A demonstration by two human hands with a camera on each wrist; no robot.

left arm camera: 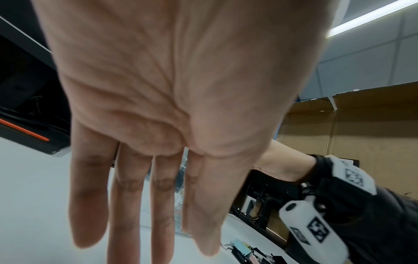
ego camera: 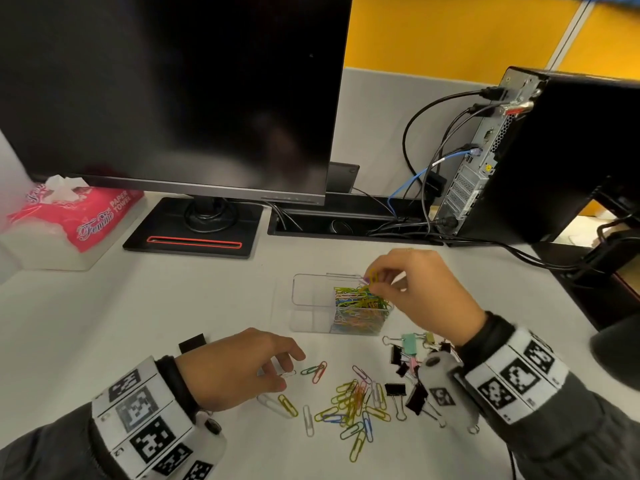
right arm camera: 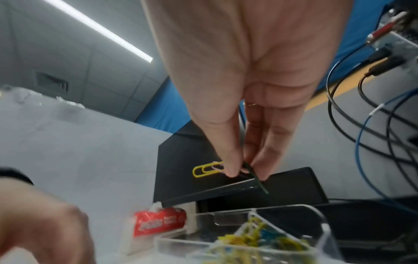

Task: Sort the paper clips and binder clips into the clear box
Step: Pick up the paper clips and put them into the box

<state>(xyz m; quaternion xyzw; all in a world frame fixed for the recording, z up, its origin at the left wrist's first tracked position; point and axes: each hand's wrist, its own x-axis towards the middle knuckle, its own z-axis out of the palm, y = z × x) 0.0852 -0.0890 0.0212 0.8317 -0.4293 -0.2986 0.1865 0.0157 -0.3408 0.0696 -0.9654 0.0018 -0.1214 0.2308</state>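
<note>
— Clear box (ego camera: 313, 299)?
— On the bench; right compartment heaped with paper clips (ego camera: 360, 306), left bare.
— Grips?
— My right hand (ego camera: 420, 289) pinches a yellow paper clip (ego camera: 373, 275) above it; my left hand (ego camera: 239, 365), fingers relaxed, holds nothing.

Right hand (right arm camera: 248, 75) at frame centre pinching yellow, pink and green clips (right arm camera: 207, 169), clear box (right arm camera: 325, 230) of clips lower right, cables (right arm camera: 361, 125) right

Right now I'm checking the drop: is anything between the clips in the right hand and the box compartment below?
Nothing visible. The right hand pinches a yellow paper clip just above the clear box, over the compartment already holding paper clips; no lid covers it.
</note>
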